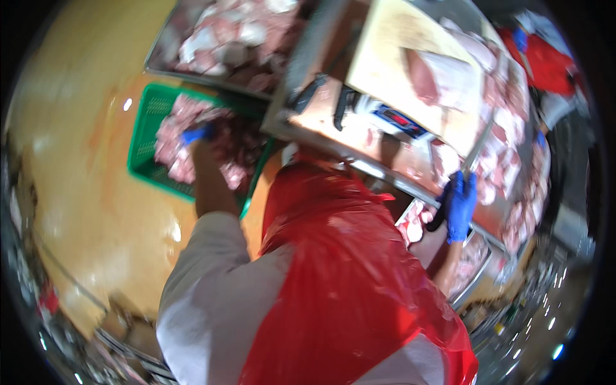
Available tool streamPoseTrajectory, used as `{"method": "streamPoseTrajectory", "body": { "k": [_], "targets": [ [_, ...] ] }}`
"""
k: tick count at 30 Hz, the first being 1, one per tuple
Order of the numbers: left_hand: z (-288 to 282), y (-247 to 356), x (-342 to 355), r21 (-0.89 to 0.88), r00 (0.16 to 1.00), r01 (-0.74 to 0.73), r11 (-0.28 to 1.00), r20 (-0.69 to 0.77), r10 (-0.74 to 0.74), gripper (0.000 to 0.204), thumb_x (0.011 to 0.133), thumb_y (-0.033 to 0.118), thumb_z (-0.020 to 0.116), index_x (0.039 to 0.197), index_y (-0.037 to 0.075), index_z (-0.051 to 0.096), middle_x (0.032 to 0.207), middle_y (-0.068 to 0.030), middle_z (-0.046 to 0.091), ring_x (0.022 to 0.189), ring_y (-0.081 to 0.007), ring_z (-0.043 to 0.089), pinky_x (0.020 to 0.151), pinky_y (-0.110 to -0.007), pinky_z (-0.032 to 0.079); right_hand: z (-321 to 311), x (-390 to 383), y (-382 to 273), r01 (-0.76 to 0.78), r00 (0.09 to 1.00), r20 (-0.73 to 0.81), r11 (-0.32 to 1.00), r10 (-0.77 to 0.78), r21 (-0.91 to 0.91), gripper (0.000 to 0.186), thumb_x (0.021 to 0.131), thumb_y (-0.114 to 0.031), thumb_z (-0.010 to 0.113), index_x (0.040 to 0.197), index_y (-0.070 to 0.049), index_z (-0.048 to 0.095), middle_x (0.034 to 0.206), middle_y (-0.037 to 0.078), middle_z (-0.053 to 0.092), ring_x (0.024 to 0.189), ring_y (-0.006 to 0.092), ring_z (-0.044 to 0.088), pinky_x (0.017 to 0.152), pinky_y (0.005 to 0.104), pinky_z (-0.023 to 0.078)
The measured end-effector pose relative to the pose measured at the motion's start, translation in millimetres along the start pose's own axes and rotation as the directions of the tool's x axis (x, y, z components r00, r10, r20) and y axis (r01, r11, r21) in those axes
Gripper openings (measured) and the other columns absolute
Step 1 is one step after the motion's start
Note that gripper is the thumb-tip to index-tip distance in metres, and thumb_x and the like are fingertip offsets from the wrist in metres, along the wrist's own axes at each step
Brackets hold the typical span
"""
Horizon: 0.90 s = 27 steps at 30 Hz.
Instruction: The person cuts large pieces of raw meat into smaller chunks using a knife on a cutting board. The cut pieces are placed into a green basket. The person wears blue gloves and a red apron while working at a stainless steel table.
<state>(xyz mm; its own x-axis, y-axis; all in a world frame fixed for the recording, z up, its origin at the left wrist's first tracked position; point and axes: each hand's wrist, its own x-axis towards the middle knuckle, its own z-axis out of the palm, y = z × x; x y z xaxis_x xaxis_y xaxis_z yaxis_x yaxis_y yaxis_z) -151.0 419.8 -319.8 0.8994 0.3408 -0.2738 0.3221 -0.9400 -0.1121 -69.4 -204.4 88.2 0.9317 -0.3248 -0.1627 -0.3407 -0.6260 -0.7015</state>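
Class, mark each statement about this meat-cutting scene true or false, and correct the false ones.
1. The left hand reaches into a green crate that holds pieces of meat. True.
2. The right hand is bare. False: it wears a blue glove.
3. The right hand grips a knife whose blade points up toward the cutting board. True.
4. The person wears a yellow apron. False: the apron is red plastic.
5. The cutting board is bare. False: a slab of meat lies on it.
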Motion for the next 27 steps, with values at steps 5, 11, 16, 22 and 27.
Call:
{"method": "streamPoseTrajectory", "body": {
  "k": [5,11,16,22,27],
  "targets": [
    [-144.7,-18.4,37.0,0.032,0.955,0.192,0.981,0.223,-0.195,0.063,0.091,0.057,0.045,0.125,0.008,0.064,0.127,-0.0103,0.065,0.114,-0.0312,0.063,0.097,-0.041,0.049,13.9,-7.9,-21.2,0.007,0.999,-0.052,0.996,-0.011,-0.084,0.017,0.101,-0.016,0.054,0.108,-0.001,0.056,0.068,0.011,0.06,0.055,0.0171,0.059,0.048,0.0357,0.047],
    [-278.9,146.3,98.0,-0.206,0.151,-0.652,0.73,-0.978,-0.141,0.018,0.09,0.005,0.059,0.102,0.001,0.071,0.106,-0.012,0.07,0.091,-0.0216,0.067,0.08,-0.033,0.053,76.8,32.4,-37.7,0.212,0.977,0.014,0.949,-0.215,-0.234,0.028,0.099,-0.021,0.05,0.106,0.006,0.049,0.076,0.029,0.065,0.069,0.0442,0.066,0.059,0.0539,0.05],
    [-436.7,359.3,20.9,-0.605,0.533,-0.784,-0.142,-0.772,0.346,0.028,0.08,0.004,0.069,0.109,0.001,0.07,0.107,-0.0159,0.069,0.096,-0.0284,0.067,0.088,-0.035,0.052,100.0,91.1,-109.6,0.327,0.94,0.018,0.888,-0.34,-0.325,0.032,0.098,-0.023,0.049,0.106,0.008,0.048,0.08,0.035,0.064,0.079,0.0503,0.065,0.071,0.0574,0.05],
    [-435.1,398.3,43.1,-0.519,0.538,-0.836,0.176,-0.716,0.444,0.021,0.074,0.011,0.076,0.092,0.003,0.072,0.094,-0.0145,0.069,0.09,-0.0307,0.067,0.083,-0.038,0.053,98.1,97.2,-132.9,0.311,0.95,0.134,0.825,-0.282,-0.471,0.031,0.096,-0.023,0.05,0.107,0.006,0.048,0.093,0.03,0.067,0.085,0.0451,0.067,0.076,0.0521,0.054],
    [-413.2,404.0,47.6,-0.484,0.513,-0.858,0.172,-0.801,0.308,0.016,0.074,0.009,0.075,0.088,0.002,0.072,0.09,-0.0136,0.069,0.084,-0.0305,0.067,0.08,-0.037,0.054,85.2,54.6,-58.0,0.407,0.909,0.352,0.648,-0.221,-0.644,0.027,0.09,-0.011,0.053,0.11,0.007,0.047,0.089,0.027,0.068,0.084,0.0417,0.068,0.073,0.0486,0.055]
  ]
}}
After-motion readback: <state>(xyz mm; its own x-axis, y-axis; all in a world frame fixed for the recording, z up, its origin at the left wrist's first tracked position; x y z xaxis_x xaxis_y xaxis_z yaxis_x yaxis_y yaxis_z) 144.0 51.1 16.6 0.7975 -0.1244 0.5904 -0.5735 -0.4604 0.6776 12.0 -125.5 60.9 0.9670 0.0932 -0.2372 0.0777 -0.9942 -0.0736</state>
